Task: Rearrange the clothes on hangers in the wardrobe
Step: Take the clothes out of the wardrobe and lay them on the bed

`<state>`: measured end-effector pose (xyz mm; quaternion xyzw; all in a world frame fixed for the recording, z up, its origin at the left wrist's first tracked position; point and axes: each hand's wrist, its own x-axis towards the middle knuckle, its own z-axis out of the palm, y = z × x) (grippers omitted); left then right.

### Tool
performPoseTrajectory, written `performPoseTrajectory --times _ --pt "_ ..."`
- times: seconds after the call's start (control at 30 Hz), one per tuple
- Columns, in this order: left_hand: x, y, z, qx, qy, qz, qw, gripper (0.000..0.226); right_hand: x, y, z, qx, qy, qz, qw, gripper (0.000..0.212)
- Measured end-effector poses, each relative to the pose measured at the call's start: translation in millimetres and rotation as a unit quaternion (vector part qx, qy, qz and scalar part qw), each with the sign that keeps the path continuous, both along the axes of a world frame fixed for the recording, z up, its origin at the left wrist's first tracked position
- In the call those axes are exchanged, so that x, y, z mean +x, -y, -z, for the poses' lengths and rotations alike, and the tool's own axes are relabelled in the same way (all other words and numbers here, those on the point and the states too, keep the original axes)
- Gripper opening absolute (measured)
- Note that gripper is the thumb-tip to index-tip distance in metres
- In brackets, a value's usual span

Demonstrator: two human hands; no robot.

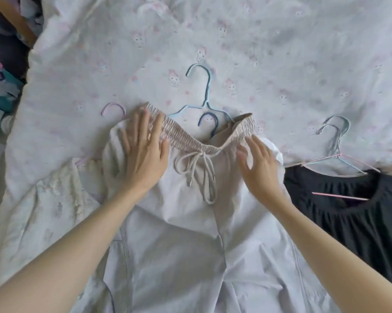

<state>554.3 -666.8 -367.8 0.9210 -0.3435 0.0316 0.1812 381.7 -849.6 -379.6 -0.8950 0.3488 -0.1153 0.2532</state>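
Pressing flat, fingers spread, left hand (143, 152) and right hand (261, 166) held nothing, seemingly smoothing pale beige drawstring trousers (179, 233) lying on the patterned white bedsheet (258, 53) over a light-blue wire hanger (205, 96).

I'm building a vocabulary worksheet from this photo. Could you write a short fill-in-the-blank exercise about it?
1. The drawstring on the pale beige elastic-waist trousers is tied in a ____.
2. The left hand lies ____ on the trousers' waistband.
3. The garment on the pink wire hanger, beside the right hand, is ____ in colour.

Missing words: bow; flat; black
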Motion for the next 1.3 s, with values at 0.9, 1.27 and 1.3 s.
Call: performPoseTrajectory --times 0.9,1.27,1.3 --pt "-271 -137 -80 0.274 -0.220 0.216 0.911 0.055 -289 -191 -98 0.042 -0.170 0.035 0.984 0.058" --pt "-410 -74 -192 0.091 -0.137 0.452 0.877 0.080 -464 -243 -211 -0.058 -0.081 0.321 0.942 0.056" --pt "-431 -67 -199 0.091 -0.126 0.481 0.863 0.081 -485 -250 -218 -0.064 -0.080 0.353 0.930 0.057"
